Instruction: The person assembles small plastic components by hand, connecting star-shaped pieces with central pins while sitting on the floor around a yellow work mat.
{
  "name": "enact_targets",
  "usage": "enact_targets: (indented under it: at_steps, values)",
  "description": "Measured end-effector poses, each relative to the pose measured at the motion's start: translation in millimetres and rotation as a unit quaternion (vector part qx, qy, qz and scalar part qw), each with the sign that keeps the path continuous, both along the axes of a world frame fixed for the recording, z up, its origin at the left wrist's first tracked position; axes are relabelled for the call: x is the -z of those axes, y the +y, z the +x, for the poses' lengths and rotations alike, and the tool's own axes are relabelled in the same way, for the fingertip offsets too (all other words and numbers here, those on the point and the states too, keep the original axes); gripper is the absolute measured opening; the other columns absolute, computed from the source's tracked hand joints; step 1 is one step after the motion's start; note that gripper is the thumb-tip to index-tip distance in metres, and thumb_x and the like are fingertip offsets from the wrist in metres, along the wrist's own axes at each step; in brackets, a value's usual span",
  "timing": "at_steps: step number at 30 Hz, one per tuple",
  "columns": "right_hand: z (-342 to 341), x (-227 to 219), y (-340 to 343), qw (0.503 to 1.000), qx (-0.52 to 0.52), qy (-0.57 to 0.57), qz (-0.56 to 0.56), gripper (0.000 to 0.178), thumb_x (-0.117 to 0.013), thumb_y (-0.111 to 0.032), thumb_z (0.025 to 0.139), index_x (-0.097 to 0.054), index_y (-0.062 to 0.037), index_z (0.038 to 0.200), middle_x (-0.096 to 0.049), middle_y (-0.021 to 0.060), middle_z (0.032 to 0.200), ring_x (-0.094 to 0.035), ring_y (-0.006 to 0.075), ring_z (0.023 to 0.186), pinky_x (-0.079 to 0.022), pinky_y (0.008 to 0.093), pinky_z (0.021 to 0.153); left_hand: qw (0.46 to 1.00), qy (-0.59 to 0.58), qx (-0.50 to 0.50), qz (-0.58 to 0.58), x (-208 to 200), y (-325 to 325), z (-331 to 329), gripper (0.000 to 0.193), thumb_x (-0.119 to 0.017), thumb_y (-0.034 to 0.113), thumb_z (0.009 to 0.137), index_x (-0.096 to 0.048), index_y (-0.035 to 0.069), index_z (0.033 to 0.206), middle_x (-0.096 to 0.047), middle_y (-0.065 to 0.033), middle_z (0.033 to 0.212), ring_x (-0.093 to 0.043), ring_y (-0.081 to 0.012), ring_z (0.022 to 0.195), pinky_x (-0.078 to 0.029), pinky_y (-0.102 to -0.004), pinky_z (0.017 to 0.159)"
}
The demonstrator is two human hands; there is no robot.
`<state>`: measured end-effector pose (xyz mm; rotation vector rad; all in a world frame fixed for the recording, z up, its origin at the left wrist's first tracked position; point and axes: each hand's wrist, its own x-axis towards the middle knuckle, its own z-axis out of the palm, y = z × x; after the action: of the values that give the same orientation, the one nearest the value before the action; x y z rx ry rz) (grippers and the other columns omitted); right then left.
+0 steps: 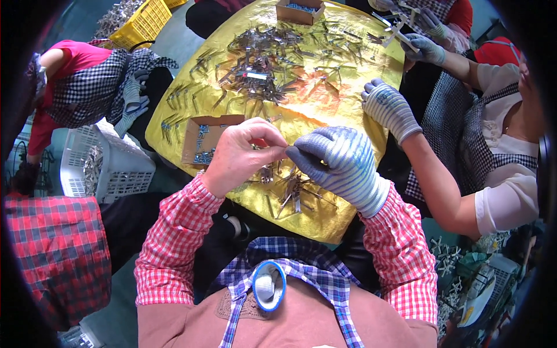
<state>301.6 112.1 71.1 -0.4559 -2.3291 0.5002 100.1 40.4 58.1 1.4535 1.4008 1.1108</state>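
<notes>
My bare left hand is closed in a pinch over the near part of a table with a yellow covering. Fingertip to fingertip with it is my right hand, in a striped knit glove with grey fingers, also closed. Whatever lies between the fingertips is too small or hidden to name. Just left of my left hand stands a cardboard box of small blue and silver parts. Thin metal pieces lie below my right hand. Farther back is a big heap of flat metal pieces.
Another cardboard box of blue parts stands at the far edge. Co-workers sit around the table; one gloved hand rests near its right edge. A white basket and a yellow crate of metal parts stand at left.
</notes>
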Motion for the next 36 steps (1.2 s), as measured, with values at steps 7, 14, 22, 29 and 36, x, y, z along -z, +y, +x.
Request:
enact_targets:
  at_steps: [7, 14, 22, 29, 36]
  values:
    - [3, -8, -3, 1.000, 0.018, -0.002, 0.007, 0.017, -0.071, -0.029, 0.083, -0.066, -0.0121, 0.082, -0.058, 0.0067, 0.067, -0.061, 0.0271, 0.059, -0.047, 0.0397, 0.055, 0.979, -0.186, -0.033, -0.082, -9, 0, 6, 0.016, -0.074, -0.001, 0.084, -0.065, -0.002, 0.098, -0.067, -0.0037, 0.089, -0.064, -0.0072, 0.082, -0.053, -0.0202, 0.074]
    - [12, -17, -7, 0.996, 0.006, 0.084, -0.017, 0.016, -0.073, -0.027, 0.081, -0.068, -0.0120, 0.076, -0.059, 0.0066, 0.063, -0.060, 0.0263, 0.055, -0.046, 0.0385, 0.053, 0.957, -0.239, 0.091, -0.135, -21, 9, 1, 0.018, -0.075, 0.003, 0.084, -0.064, -0.002, 0.098, -0.068, -0.0053, 0.089, -0.066, -0.0085, 0.081, -0.054, -0.0199, 0.073]
    - [39, -33, 2, 0.997, 0.006, 0.075, 0.000, 0.014, -0.080, -0.019, 0.075, -0.070, -0.0114, 0.079, -0.064, 0.0037, 0.067, -0.062, 0.0239, 0.057, -0.047, 0.0348, 0.054, 0.901, -0.337, 0.130, -0.239, -25, 13, 20, 0.020, -0.071, 0.001, 0.086, -0.063, -0.002, 0.104, -0.069, -0.0090, 0.096, -0.067, -0.0134, 0.087, -0.056, -0.0256, 0.074]
    - [49, -38, 0, 0.994, 0.035, 0.059, 0.083, 0.016, -0.080, -0.022, 0.075, -0.068, -0.0127, 0.079, -0.062, 0.0032, 0.064, -0.062, 0.0236, 0.055, -0.047, 0.0351, 0.052, 0.937, -0.293, 0.127, -0.142, -28, 23, 32, 0.019, -0.068, 0.002, 0.089, -0.063, -0.002, 0.107, -0.069, -0.0079, 0.097, -0.067, -0.0129, 0.088, -0.055, -0.0259, 0.076]
    - [35, -45, 10, 0.981, 0.139, 0.136, 0.018, 0.015, -0.076, -0.015, 0.081, -0.070, -0.0066, 0.093, -0.064, 0.0072, 0.066, -0.063, 0.0234, 0.057, -0.048, 0.0351, 0.053, 0.992, -0.083, -0.092, 0.012, -53, 119, -57, 0.019, -0.067, 0.005, 0.088, -0.065, -0.003, 0.105, -0.069, -0.0093, 0.089, -0.066, -0.0126, 0.072, -0.056, -0.0256, 0.068]
